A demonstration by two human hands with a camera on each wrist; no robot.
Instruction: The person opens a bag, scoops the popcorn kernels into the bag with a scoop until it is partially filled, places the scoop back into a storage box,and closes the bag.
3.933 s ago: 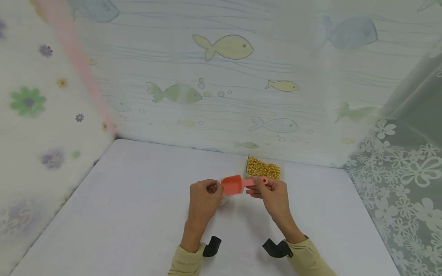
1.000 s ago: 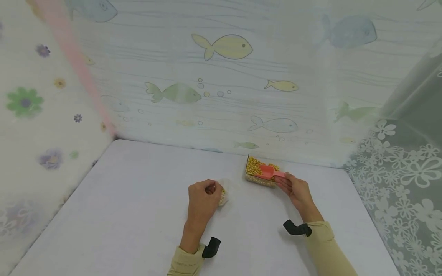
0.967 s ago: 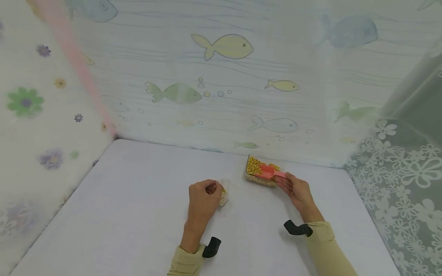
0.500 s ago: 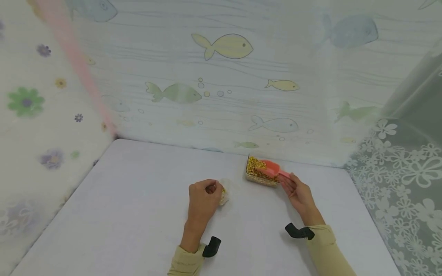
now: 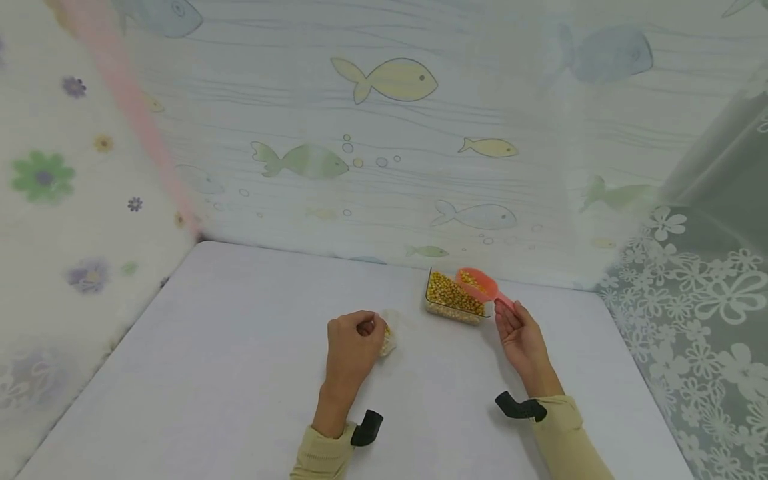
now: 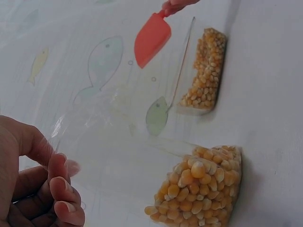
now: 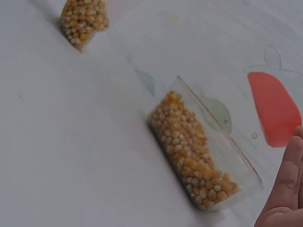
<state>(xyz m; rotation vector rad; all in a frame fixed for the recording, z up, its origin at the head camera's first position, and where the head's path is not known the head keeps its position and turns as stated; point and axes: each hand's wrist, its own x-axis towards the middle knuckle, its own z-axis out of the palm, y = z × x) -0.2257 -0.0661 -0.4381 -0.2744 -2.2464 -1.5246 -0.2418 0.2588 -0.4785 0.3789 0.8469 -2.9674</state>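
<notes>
The right hand (image 5: 521,333) grips the light, stiff scoop (image 5: 478,283) by its handle; left fingers (image 6: 60,189) pinch the limp, slippery bag (image 6: 156,156) open.

Two bare hands, no gloves, rings or watches seen; left hand (image 5: 353,341) and right hand (image 5: 521,333) both coming out of long sleeves; left sleeve (image 5: 321,457) and right sleeve (image 5: 567,440) pale khaki-yellow, soft knit look, ribbed cuffs ending at the wrists; small black curved mount on left wrist (image 5: 367,428), matching black mount on right wrist (image 5: 519,407); short, plain, unpainted fingernails (image 6: 66,206) in left wrist view.
</notes>
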